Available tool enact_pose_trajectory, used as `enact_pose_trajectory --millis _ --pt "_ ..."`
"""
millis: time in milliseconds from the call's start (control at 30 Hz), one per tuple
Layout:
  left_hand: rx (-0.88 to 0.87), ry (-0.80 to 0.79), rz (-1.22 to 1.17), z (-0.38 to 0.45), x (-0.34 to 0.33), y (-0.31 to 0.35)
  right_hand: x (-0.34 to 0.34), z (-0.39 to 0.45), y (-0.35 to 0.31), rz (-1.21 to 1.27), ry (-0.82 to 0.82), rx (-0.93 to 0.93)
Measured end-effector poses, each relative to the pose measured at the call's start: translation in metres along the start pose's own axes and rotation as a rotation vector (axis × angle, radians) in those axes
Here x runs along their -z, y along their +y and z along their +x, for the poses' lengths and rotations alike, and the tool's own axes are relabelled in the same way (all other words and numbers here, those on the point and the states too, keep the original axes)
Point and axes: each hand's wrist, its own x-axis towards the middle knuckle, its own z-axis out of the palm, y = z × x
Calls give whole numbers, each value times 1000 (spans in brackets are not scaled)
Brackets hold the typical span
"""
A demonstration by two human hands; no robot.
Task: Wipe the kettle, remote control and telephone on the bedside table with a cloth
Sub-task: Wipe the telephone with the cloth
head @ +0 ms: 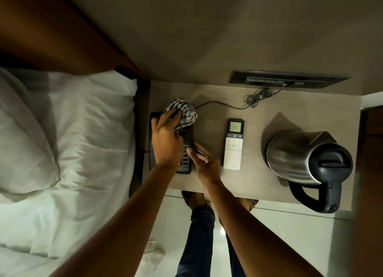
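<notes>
Our left hand point(165, 139) grips the striped cloth point(184, 112) on the far end of the black telephone point(184, 152), at the tabletop's point(211, 119) left side. Our right hand point(204, 158), fingers loosely spread and holding nothing, steadies the telephone's near right edge. The remote control point(234, 145) lies just right; the steel kettle point(306, 162) stands far right.

A black telephone point(187, 152) is lying flat at the bedside table's point(259, 112) left, a striped cloth point(185, 112) bunching on its far end. A white remote control point(233, 144) is lying centre; a steel kettle point(306, 162) is standing right.
</notes>
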Motion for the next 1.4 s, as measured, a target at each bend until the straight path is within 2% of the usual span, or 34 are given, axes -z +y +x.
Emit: enact_pose_trajectory --millis 100,267,400,467,500,600,633,733,867,967,1100,1233,1400 --pt "-44 -83 51 -8 0 0 0 -1 0 -18 7 17" --pt "139 -165 -71 -79 -2 -16 2 -5 -1 -12 -13 31" --pt "101 -43 -75 -43 -4 -3 2 0 2 -8 10 37" --pt "135 23 -48 -10 -4 5 0 1 2 12 -4 41" --pt "120 26 -33 1 -6 10 -1 -1 1 7 -5 45" --pt "-121 -100 41 3 -17 16 1 -4 0 32 26 52" --pt "-155 -111 55 1 -19 14 2 -3 0 46 25 42" --pt "61 -9 -6 0 -19 10 2 -2 -1 35 9 31" --pt "-22 -91 36 -20 -16 6 2 1 2 3 -10 57" --pt "125 -52 4 -37 -13 -2 1 1 -1 -22 -32 55" --pt "71 -190 -39 -77 -14 -9 7 7 8 -136 26 98" --pt "96 -103 -13 -42 -10 -6 3 2 2 -118 -25 106" --pt "-43 -125 111 -32 -10 -15 2 1 -2 -190 -47 187"
